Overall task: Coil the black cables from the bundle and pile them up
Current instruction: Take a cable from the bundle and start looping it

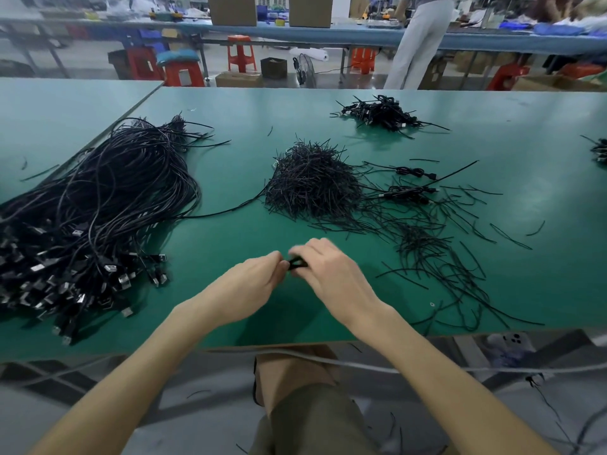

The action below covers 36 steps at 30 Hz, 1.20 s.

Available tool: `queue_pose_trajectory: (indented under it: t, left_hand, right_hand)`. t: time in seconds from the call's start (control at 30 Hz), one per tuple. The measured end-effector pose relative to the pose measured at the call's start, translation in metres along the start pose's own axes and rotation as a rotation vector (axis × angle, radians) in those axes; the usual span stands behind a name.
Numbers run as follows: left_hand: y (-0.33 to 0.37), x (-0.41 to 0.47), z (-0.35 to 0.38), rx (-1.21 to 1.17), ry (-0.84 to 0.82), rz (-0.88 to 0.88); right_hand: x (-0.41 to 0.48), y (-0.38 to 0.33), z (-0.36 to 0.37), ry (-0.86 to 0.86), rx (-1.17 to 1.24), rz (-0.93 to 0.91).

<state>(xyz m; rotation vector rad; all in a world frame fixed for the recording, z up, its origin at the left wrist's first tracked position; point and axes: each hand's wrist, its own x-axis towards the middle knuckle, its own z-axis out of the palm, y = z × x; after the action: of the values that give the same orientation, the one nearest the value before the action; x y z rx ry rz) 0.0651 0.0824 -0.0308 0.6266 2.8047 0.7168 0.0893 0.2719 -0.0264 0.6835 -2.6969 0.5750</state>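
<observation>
Over the near edge of the green desk (525, 142), the left hand (253, 284) and right hand (331, 274) meet fingertip to fingertip, both pinching a small black cable (297, 264) folded tight between them; the right hand is blurred. The big bundle (98, 208) of loose cables sprawls well to the left. A heap of short ties (312, 185) lies beyond the hands, and the pile of coiled cables (381, 113) sits farther back.

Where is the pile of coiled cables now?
Head view: the coil pile lies far on the table, right of centre, beyond the tie heap.
</observation>
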Motion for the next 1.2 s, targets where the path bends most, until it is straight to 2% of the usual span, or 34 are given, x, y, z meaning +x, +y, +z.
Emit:
queue_pose_trajectory:
  t: [0.07, 0.17, 0.27, 0.33, 0.6, 0.93, 1.13, 1.2]
  left_hand:
    - [-0.01, 0.009, 0.003, -0.095, 0.131, -0.059]
    - [-0.023, 0.026, 0.006, -0.286, 0.378, -0.162]
    - [-0.023, 0.04, 0.014, -0.398, 0.498, -0.237]
    - [-0.019, 0.045, 0.025, -0.427, 0.507, -0.251]
    - [-0.018, 0.047, 0.036, -0.453, 0.516, -0.23]
    - [-0.017, 0.046, 0.038, -0.47, 0.503, -0.212]
    - [-0.015, 0.046, 0.038, -0.456, 0.504, -0.201]
    - [-0.016, 0.046, 0.038, -0.45, 0.504, -0.202]
  right_hand:
    - [0.005, 0.008, -0.004, 0.128, -0.007, 0.075]
    - [0.014, 0.031, -0.007, 0.313, 0.065, 0.335]
    - [0.023, 0.06, -0.001, 0.272, 0.148, 0.633]
    - [0.029, 0.074, 0.007, 0.21, 0.101, 0.7]
    - [0.047, 0.117, 0.012, 0.118, -0.229, 0.75]
    - [0.041, 0.125, 0.007, 0.237, -0.069, 0.696]
    - [0.038, 0.123, -0.005, 0.412, 0.01, 0.661]
    - [0.039, 0.118, -0.009, 0.478, 0.119, 0.629]
